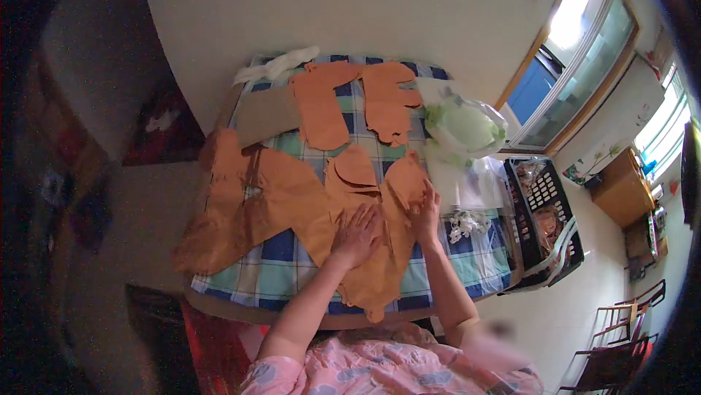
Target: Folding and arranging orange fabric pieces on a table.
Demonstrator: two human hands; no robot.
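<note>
orange cloth (387,267) spread on one checked cover (475,274); on it, one left hand (356,236) flat, fingers extended, gripping nothing; one right hand (425,214) with fingers bent at the upper right edge, pinch or mere touch impossible to tell. farther off, two orange stacks (321,114); rightward, one plastic bag (467,128), one black crate (520,238). layers uncountable; crate contents hard to make out.
</note>
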